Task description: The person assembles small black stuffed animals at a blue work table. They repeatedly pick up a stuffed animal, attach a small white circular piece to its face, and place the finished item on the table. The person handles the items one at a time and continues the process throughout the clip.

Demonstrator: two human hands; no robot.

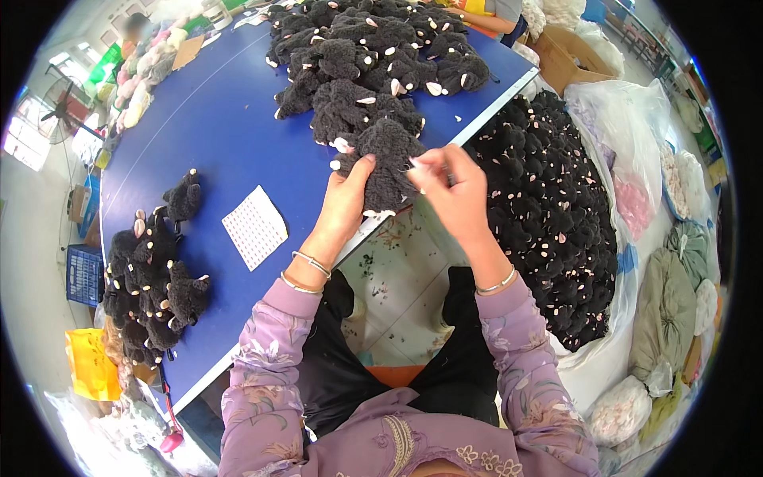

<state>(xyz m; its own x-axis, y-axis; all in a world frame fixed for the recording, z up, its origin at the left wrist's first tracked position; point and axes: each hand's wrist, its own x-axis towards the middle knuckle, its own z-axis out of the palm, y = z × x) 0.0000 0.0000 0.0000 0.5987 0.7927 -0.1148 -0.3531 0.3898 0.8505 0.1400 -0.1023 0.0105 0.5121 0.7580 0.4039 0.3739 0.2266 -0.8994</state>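
Note:
A black plush toy [387, 159] with pale pink ends hangs over the near edge of the blue table. My left hand [347, 199] grips it on its left side, thumb on top of the fur. Just right of the toy, my right hand [455, 191] has its fingers pinched together. Its fingertips are smeared by motion, so anything small between them cannot be made out. A heap of similar black plush toys [373, 52] lies directly beyond the held one. On the table to my left rests a sheet of small printed labels [254, 228].
A smaller group of black plush toys [147, 278] sits at the table's left end. Right of the table, a large plastic-lined container holds many more black toys [548, 222]. An open cardboard box [568, 60] stands behind it. Another person's arm [485, 20] shows at the far side.

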